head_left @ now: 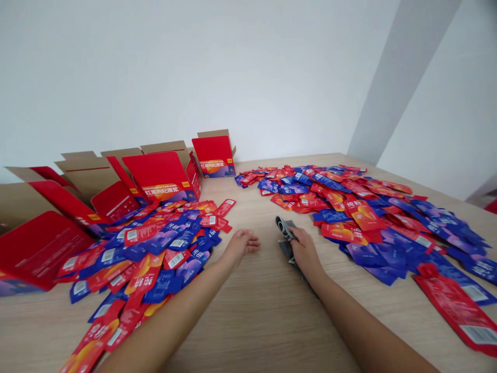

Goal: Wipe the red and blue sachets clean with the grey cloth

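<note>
In the middle of the wooden table, my right hand is closed around a bunched dark grey cloth, whose rolled end sticks out past the fingers. To the left, my left hand hovers with its fingers loosely curled and apart, nothing in them. Close beside it is a heap of red and blue sachets, many with white barcode labels. A second, wider spread of sachets lies right of my right hand.
Open red cardboard boxes with raised flaps line the left side. Another red box stands farther back near the wall. At the right front, a red sachet lies near me, its barcode showing.
</note>
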### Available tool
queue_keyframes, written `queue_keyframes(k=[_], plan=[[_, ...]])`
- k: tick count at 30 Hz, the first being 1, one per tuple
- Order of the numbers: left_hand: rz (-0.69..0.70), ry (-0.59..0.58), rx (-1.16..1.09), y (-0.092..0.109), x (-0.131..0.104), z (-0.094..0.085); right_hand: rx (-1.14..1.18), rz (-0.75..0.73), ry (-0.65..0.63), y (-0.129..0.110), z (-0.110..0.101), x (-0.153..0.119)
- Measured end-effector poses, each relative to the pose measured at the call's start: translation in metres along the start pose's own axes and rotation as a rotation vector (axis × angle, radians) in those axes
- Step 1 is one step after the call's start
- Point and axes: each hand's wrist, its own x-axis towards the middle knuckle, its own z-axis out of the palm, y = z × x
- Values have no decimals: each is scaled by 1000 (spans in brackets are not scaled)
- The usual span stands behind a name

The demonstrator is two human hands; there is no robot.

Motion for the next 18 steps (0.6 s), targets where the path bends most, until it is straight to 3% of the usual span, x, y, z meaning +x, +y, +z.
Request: queue_keyframes(k=[6, 9, 13, 18], plan=[[59, 39, 246, 10, 86, 70, 277, 91, 150, -2, 0, 2], [109, 84, 444, 12, 117, 98, 345, 162, 185, -5, -2, 2], [158, 160, 692, 15, 142, 121, 381, 166, 215, -8, -2, 3], [170, 162, 850, 23, 158, 132, 392, 155, 210, -9, 0, 4]])
